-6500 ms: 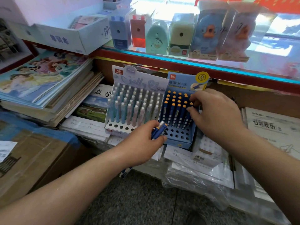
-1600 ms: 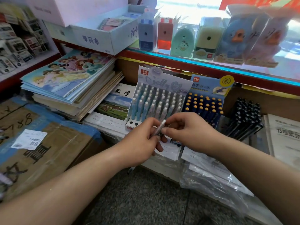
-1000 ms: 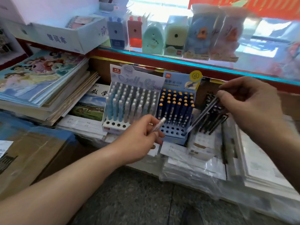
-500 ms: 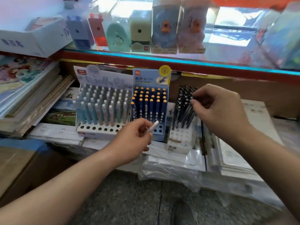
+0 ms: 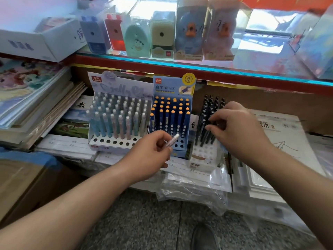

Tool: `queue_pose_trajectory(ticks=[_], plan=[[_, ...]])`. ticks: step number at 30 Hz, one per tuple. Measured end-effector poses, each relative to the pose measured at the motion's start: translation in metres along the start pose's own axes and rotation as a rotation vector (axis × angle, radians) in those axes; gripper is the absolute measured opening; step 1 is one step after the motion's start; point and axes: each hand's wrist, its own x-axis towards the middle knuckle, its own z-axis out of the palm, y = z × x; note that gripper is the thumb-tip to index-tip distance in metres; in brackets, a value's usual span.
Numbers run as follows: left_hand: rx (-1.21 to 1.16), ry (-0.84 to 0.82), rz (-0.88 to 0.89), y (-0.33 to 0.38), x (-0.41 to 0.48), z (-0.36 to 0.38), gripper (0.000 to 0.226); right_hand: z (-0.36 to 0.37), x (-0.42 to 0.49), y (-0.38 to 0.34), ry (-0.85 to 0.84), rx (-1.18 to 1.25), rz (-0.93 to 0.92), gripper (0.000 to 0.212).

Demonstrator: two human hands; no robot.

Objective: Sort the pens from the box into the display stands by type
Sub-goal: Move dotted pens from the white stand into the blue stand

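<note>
Underfoot, the speckled floor (image 5: 144,222) is the widest open stretch, bounded on the left by a cardboard carton (image 5: 21,186) and at the back by plastic-wrapped notebook packs (image 5: 191,188) whose loose film spills over their front edge. Above, the red-edged glass table (image 5: 180,64) overhangs the goods below and carries a row of boxed pencil sharpeners (image 5: 162,35), so the room over the stands is low. A tall stack of picture books (image 5: 36,98) closes the left side, and flat workbooks (image 5: 281,138) lie to the right. Three display stands sit side by side on the notebooks: the pastel stand (image 5: 111,141), with a front row of open holes; the blue stand (image 5: 173,83), touching it, with open holes in front; and the white stand (image 5: 203,156), just beside that, holding the black pens (image 5: 205,114). The right hand (image 5: 239,130) is curled in among the black pens; blur hides whether it pinches one. The left hand (image 5: 149,156) hangs before the blue stand, gripping a pale pen (image 5: 172,140) between thumb and fingers, tip pointing up and to the right. A dark shoe (image 5: 205,237) shows at the bottom edge.
</note>
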Motion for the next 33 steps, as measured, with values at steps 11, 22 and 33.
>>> queue_pose_trajectory(ticks=[11, 22, 33], plan=[[-0.009, 0.058, 0.019, -0.004, -0.015, -0.019, 0.014, 0.017, -0.002, -0.066, -0.374, 0.434, -0.034, 0.02], [0.06, 0.178, 0.018, -0.019, -0.045, -0.066, 0.012, 0.045, 0.012, -0.111, -0.516, 0.845, 0.113, 0.015], [0.467, 0.389, -0.187, -0.046, -0.047, -0.115, 0.035, 0.052, 0.034, -0.107, -0.045, 0.423, -0.07, 0.003]])
